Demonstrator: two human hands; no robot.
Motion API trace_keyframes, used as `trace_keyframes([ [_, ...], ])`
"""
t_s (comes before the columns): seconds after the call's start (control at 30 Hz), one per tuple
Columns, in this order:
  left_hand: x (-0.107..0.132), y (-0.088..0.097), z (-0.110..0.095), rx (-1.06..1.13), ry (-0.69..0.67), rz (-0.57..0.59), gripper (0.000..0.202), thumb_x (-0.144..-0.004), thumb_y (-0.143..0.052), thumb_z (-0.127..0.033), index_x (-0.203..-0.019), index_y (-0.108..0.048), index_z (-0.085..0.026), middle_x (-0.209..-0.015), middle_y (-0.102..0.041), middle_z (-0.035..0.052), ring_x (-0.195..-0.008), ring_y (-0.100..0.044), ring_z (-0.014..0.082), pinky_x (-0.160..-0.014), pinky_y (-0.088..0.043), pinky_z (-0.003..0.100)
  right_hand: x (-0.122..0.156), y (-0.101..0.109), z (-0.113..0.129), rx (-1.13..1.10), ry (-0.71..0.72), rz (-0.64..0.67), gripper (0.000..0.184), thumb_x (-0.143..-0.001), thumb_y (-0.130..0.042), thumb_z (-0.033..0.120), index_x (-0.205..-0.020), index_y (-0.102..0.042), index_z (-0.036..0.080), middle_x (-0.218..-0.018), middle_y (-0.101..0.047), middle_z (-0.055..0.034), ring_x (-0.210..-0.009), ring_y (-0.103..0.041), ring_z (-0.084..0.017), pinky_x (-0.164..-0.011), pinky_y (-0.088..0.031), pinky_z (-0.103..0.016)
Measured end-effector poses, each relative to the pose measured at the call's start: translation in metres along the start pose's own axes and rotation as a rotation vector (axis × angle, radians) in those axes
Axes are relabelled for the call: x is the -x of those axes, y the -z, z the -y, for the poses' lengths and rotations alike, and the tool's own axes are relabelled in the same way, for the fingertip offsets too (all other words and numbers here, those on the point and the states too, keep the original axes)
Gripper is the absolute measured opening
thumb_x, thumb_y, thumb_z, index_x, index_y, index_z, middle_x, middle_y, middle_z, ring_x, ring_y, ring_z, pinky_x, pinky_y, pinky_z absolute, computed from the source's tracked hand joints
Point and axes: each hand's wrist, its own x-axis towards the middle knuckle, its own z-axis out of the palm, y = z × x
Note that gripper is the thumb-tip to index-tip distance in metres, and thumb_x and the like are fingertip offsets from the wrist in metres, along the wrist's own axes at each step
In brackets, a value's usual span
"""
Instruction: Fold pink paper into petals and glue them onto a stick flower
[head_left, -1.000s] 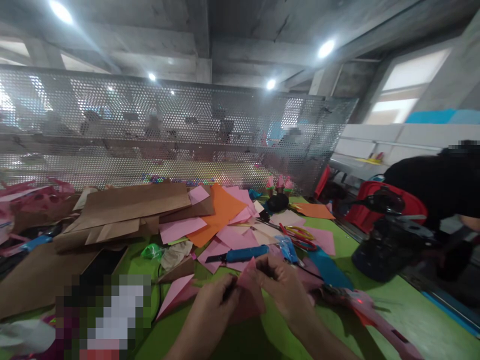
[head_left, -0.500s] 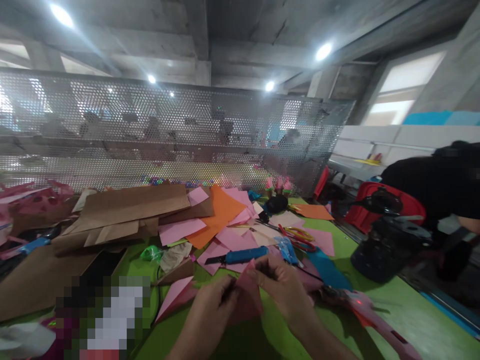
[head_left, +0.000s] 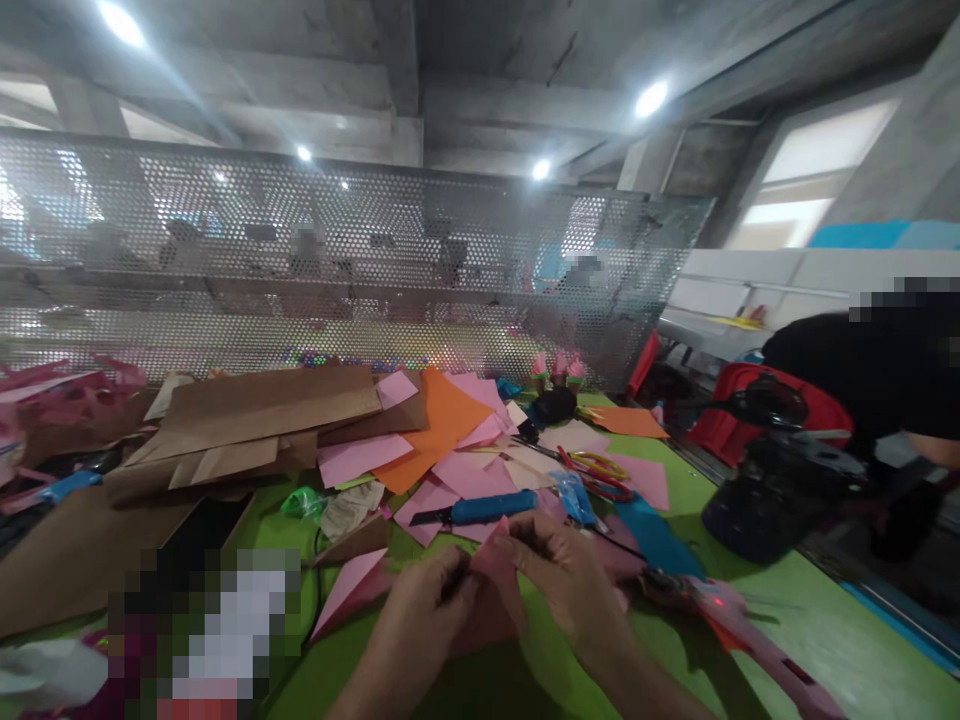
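Observation:
Between my hands is a piece of pink paper [head_left: 495, 595], with a pointed corner rising at the top. My left hand [head_left: 427, 610] is closed on its left edge, the fingertips partly hidden. My right hand [head_left: 562, 580] pinches the paper close to that upper corner. Just beyond lies a blue utility knife [head_left: 491, 506] with its dark blade pointing left. A folded pink sheet [head_left: 351, 590] rests left of my left hand. To the right of my right hand lies a pink glue gun [head_left: 739, 625] with a small red light on.
Brown cardboard [head_left: 255, 415] is piled at the left. Orange paper [head_left: 435, 425], loose pink sheets and red-handled scissors [head_left: 600, 480] lie behind the knife. A dark jug-like container [head_left: 772, 500] stands at the right edge. Perforated metal panel [head_left: 360, 270] closes the back. A person in black [head_left: 870, 350] is at right.
Both hands and the pink paper stay nearly where they were. The view has shifted very slightly.

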Motion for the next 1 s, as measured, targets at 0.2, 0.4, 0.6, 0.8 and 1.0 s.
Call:
trace_keyframes([
  [0.2,-0.0003,-0.0047,-0.0007,0.19,0.038,0.05,0.009,-0.074,-0.052,-0.026,-0.077,-0.057,-0.019,-0.076,-0.06,0.001,-0.072,-0.053,0.0182,-0.063,-0.034,0.026,0.0011,-0.0013,0.0014,0.054,0.027,-0.009,0.03,-0.076,-0.073,0.047,-0.072,-0.066,0.018,-0.066,-0.06,0.0005,-0.063,-0.051,-0.016,-0.058,-0.038,-0.027],
  [0.4,-0.0004,-0.0029,-0.0055,0.21,0.121,0.05,0.021,-0.074,-0.054,-0.036,-0.063,-0.048,-0.02,-0.06,-0.043,-0.004,-0.058,-0.037,0.0129,-0.053,-0.025,0.025,0.0019,-0.0023,0.0008,0.02,0.014,0.012,0.028,-0.078,-0.071,0.046,-0.078,-0.068,0.018,-0.071,-0.062,0.0,-0.066,-0.052,-0.016,-0.061,-0.04,-0.027],
  [0.6,-0.0019,-0.0002,-0.004,0.251,0.092,-0.019,0.027,-0.076,-0.056,-0.04,-0.061,-0.046,-0.02,-0.06,-0.04,-0.0044,-0.059,-0.036,0.0123,-0.054,-0.025,0.025,0.0018,-0.003,-0.0002,0.039,-0.011,0.081,0.027,-0.073,-0.076,0.043,-0.072,-0.064,0.018,-0.068,-0.058,0.0013,-0.067,-0.052,-0.016,-0.062,-0.041,-0.028],
  [0.8,-0.001,-0.001,0.0022,0.203,0.059,-0.014,0.029,-0.08,-0.056,-0.04,-0.061,-0.047,-0.019,-0.06,-0.04,-0.0045,-0.058,-0.036,0.0117,-0.053,-0.025,0.025,0.0016,-0.0053,-0.0011,0.0,-0.02,0.084,0.028,-0.072,-0.076,0.043,-0.068,-0.063,0.018,-0.063,-0.057,0.0023,-0.062,-0.051,-0.015,-0.06,-0.04,-0.027],
  [1.0,0.0014,-0.0003,-0.0011,0.185,0.052,0.003,0.021,-0.078,-0.057,-0.029,-0.061,-0.053,-0.018,-0.059,-0.043,-0.0044,-0.058,-0.039,0.0113,-0.051,-0.025,0.023,0.0011,-0.0051,-0.0047,-0.082,-0.053,0.098,0.026,-0.071,-0.078,0.043,-0.072,-0.069,0.018,-0.069,-0.063,-0.0003,-0.067,-0.055,-0.018,-0.064,-0.042,-0.029],
])
